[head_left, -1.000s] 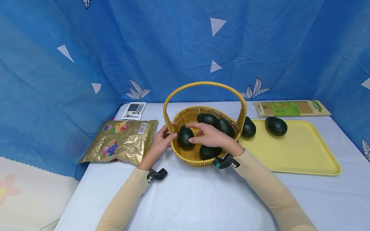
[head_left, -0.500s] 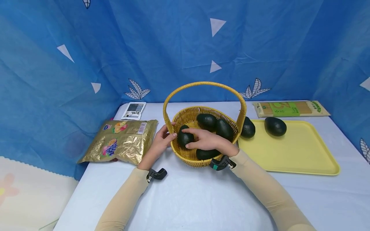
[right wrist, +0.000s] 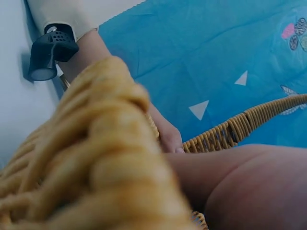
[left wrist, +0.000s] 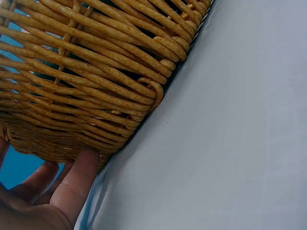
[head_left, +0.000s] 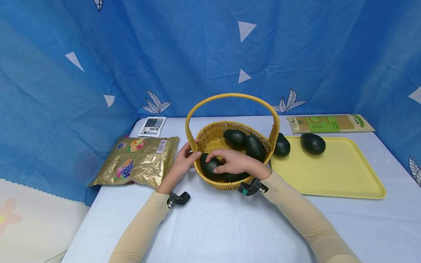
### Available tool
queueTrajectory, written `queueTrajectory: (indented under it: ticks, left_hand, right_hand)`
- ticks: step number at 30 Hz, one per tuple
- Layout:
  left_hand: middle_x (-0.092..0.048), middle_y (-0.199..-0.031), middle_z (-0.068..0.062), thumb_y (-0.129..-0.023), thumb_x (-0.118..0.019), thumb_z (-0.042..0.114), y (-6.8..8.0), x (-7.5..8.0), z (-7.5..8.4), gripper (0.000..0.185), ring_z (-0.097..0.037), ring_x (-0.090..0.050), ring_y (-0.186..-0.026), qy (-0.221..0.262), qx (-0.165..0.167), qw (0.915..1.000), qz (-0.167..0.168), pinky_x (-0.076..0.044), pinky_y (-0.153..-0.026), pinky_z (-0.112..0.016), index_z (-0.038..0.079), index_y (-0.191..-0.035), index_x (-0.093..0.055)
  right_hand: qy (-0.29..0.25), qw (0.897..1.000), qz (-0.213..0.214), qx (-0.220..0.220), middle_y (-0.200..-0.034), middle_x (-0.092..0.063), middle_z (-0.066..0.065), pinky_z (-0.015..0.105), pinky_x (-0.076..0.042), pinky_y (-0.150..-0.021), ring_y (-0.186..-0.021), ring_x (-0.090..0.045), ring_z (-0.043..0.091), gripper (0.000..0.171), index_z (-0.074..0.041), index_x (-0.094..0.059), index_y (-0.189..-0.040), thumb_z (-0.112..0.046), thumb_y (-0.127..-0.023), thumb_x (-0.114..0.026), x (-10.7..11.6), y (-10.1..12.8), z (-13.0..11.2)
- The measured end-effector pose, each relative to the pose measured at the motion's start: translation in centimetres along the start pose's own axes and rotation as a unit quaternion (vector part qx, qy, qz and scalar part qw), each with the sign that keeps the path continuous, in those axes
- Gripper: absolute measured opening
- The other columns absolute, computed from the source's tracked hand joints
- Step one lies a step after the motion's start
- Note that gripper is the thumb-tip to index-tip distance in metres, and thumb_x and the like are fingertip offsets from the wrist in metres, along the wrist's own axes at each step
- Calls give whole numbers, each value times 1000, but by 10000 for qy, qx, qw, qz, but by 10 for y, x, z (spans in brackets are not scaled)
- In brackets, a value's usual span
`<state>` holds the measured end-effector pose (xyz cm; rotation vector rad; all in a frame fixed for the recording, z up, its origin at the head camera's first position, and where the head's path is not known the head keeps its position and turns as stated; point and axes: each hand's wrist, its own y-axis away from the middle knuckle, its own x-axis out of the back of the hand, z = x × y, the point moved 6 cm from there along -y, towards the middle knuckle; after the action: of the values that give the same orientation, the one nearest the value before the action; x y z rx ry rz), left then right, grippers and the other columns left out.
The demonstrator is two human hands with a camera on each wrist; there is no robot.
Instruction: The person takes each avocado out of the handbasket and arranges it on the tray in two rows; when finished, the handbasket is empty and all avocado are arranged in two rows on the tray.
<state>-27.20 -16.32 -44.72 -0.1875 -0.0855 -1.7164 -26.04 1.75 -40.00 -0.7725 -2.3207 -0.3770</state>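
Note:
A yellow wicker basket [head_left: 219, 183] with a tall handle stands mid-table. My right hand [head_left: 219, 164] reaches inside it, fingers curled round a dark avocado [head_left: 208, 167] low at the basket's front left. Two more avocados [head_left: 235, 138] [head_left: 254, 148] lie toward the back, and another [head_left: 234, 178] shows beneath my palm. My left hand [head_left: 190, 154] holds the basket's left rim, thumb on the edge. In the left wrist view my fingers [left wrist: 72, 189] press the woven wall [left wrist: 86, 72]. The right wrist view shows the blurred rim [right wrist: 105, 158] and the left hand [right wrist: 168, 136].
A yellow tray [head_left: 338, 171] lies right of the basket with one avocado [head_left: 312, 143] on it and another [head_left: 283, 145] at its left edge. A gold snack bag [head_left: 138, 160] lies left, a small packet [head_left: 152, 126] behind it, a noodle pack [head_left: 329, 123] far right. Blue cloth surrounds the table.
My right hand has lowered the avocado from rim height down into the basket's front left. The left hand and basket have stayed put.

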Motion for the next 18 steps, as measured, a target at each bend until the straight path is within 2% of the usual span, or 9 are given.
queueTrajectory:
  ticks: [2, 5, 8, 10, 18]
  left_hand:
    - [-50, -148, -24, -100, -61, 14, 0, 0, 0, 52, -38, -57, -127, 47, 17, 10000, -22, -57, -79, -20, 11, -150, -46]
    - [-48, -150, -24, -100, -60, 13, -1, 0, -1, 53, -41, -55, -131, 146, 42, 9999, -58, -58, -80, -20, 11, -150, -45]
    - [-47, -152, -24, -100, -59, 11, -1, 0, -1, 53, -43, -53, -134, 220, 29, 9997, -87, -58, -81, -21, 10, -150, -45]
    - [-46, -152, -24, -100, -59, 11, -1, 0, -1, 53, -43, -52, -135, 252, 32, 9996, -96, -58, -81, -21, 10, -150, -44]
    - [-47, -152, -24, -99, -59, 10, -1, -1, -1, 53, -42, -52, -134, 310, 50, 9995, -51, -58, -83, -21, 9, -150, -45]
  right_hand:
    - [148, 9996, -130, 189, -138, -61, 9, 46, -52, -105, -126, -57, 26, 32, -12, -63, -128, -11, -97, -67, -2, 0, -3]
    - [488, 9976, -305, 380, -147, -55, 13, 50, -48, -111, -135, -53, 31, 38, -12, -61, -136, -9, -98, -64, -5, 1, -6]
    - [824, 9942, -529, 439, -157, -45, 17, 51, -43, -116, -144, -45, 35, 49, -16, -55, -147, -12, -99, -63, -9, 2, -8]
    - [970, 9926, -591, 421, -159, -42, 17, 51, -44, -116, -144, -44, 34, 52, -19, -52, -150, -15, -99, -63, -11, 1, -8]
    - [862, 9953, -168, 412, -149, -54, 12, 47, -49, -111, -136, -52, 31, 42, -17, -63, -138, -15, -96, -70, -9, 2, -10]
